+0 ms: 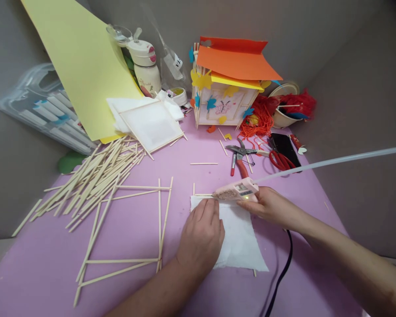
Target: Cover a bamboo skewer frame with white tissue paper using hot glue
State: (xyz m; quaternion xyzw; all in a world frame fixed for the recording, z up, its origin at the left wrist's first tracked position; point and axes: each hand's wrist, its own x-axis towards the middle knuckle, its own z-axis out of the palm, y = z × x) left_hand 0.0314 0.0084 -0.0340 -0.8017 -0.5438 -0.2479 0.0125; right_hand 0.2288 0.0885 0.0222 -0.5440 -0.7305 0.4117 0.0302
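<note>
My right hand (273,207) is wrapped round a pale pink hot glue gun (239,190), with a clear glue stick (336,163) jutting from its back. The gun's nozzle points left, just above the far edge of a white cloth (237,240). My left hand (203,231) presses on the cloth's far left part, its fingers close together and bent near the nozzle. A thin wooden stick (203,194) shows along the far edge, and other stick ends poke out at a corner and below. The cloth hides most of whatever lies beneath it.
Two wooden stick frames (165,220) lie at left, by a heap of sticks (95,176). Behind stand a cloth-covered frame (153,123), a bottle (147,66) and an orange-roofed stick house (224,103). Pruning shears (240,152), scissors (280,160) and a phone (285,147) lie right; a black cord (284,275) trails nearby.
</note>
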